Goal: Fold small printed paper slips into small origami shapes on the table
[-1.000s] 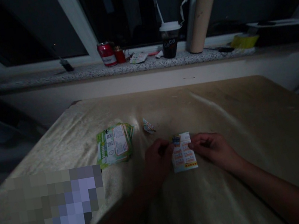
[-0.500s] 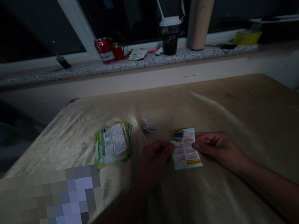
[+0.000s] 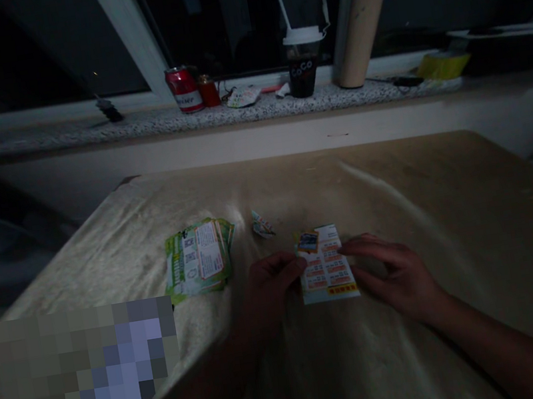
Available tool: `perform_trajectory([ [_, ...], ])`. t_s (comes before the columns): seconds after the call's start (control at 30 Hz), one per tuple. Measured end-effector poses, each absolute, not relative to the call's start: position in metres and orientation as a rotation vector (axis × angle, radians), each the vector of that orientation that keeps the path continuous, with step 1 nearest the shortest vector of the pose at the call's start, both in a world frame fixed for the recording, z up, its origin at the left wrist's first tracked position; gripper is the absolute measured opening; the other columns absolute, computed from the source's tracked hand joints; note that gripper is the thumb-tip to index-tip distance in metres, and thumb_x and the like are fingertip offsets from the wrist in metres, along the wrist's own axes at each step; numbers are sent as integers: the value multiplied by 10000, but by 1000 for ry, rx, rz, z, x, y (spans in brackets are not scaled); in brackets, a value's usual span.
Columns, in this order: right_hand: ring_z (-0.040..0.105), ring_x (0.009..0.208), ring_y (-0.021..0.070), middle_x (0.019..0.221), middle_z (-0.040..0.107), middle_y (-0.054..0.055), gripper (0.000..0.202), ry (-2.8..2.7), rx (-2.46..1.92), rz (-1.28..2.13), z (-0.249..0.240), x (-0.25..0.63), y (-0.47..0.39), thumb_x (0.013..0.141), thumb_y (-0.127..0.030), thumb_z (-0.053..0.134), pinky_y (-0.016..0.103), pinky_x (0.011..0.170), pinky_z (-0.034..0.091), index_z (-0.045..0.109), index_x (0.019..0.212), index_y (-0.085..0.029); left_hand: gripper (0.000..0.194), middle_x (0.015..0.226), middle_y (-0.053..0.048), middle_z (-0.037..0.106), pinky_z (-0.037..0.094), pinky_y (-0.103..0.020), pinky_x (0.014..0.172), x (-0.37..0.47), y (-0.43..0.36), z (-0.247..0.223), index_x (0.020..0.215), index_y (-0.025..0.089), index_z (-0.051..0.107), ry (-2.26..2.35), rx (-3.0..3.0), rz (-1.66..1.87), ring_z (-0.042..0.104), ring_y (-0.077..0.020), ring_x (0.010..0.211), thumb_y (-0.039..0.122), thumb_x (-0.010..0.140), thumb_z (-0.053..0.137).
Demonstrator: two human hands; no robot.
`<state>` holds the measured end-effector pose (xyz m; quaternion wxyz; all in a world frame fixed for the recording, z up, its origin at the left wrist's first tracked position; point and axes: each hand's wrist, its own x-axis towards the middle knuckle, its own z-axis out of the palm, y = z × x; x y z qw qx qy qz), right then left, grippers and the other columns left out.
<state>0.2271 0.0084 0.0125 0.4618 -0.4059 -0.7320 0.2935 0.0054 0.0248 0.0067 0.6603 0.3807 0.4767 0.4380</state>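
My left hand (image 3: 279, 280) pinches the left edge of a small printed leaflet (image 3: 327, 271), thumb on top. The leaflet is white with rows of orange print, a small dark picture at its upper left and a yellow strip at the bottom. At its right edge is my right hand (image 3: 391, 269), thumb and fingers apart; its fingertips are at or just touching the edge. Left of my left hand lies a loose pile of green and white printed leaflets (image 3: 198, 261). A crumpled scrap of printed paper (image 3: 262, 225) lies beyond the hands.
A pale, creased cloth covers the table (image 3: 409, 177). On the stone windowsill (image 3: 143, 126) behind stand a red can (image 3: 184, 91), a small red jar (image 3: 209, 90), a lidded cup (image 3: 302, 66) with a straw and a tall cardboard tube (image 3: 364, 19). A blurred-out patch covers the lower left.
My right hand has loosened its pinch, its thumb and fingers now spread at the leaflet's right edge. The leaflet and my left hand have shifted slightly left in view.
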Motion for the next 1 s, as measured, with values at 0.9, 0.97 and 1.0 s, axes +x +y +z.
perform_trajectory([
  [0.9, 766, 747, 199, 840, 810, 27, 93, -1234, -1109, 1365, 12, 221, 5, 788, -332, 795, 314, 707, 636, 804, 851, -265, 177, 746, -42, 755, 523, -245, 560, 6, 12, 22, 868, 166, 742, 1157, 1233, 929, 665, -142, 611, 322, 787, 719],
  [0.97, 770, 751, 204, 843, 812, 32, 102, -1227, -1111, 1381, 13, 221, 5, 790, -333, 794, 321, 712, 640, 803, 856, -257, 178, 696, -33, 738, 505, -229, 524, 6, 12, 23, 846, 158, 738, 1126, 1207, 909, 638, -125, 560, 326, 789, 714],
  [1.0, 771, 753, 205, 848, 812, 35, 105, -1229, -1109, 1390, 13, 222, 6, 792, -332, 793, 322, 715, 641, 803, 858, -251, 179, 682, -30, 732, 503, -225, 520, 6, 13, 24, 831, 155, 736, 1118, 1204, 902, 632, -120, 550, 327, 793, 710],
])
